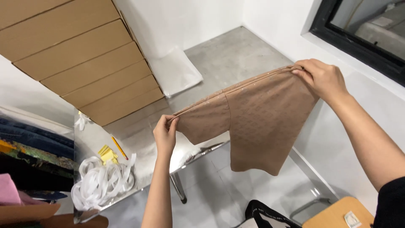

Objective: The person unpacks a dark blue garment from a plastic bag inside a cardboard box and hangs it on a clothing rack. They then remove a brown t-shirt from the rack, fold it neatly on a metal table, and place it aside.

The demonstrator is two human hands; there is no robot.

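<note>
Both hands hold a tan garment (257, 122) stretched in the air above the metal table (143, 162).

Head view: the left hand (165, 134) pinches one end of its top edge, arm upright; the right hand (321, 78), raised higher, arm extended, grips the other end. The patterned, faintly glittering cloth hangs folded, just right of the table.

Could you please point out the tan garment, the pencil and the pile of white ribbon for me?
Tan garment (261, 122): head view, middle of the hanging fabric.
Pencil (119, 147): head view, mid-shaft.
Pile of white ribbon (101, 181): head view, centre of the heap.
</note>
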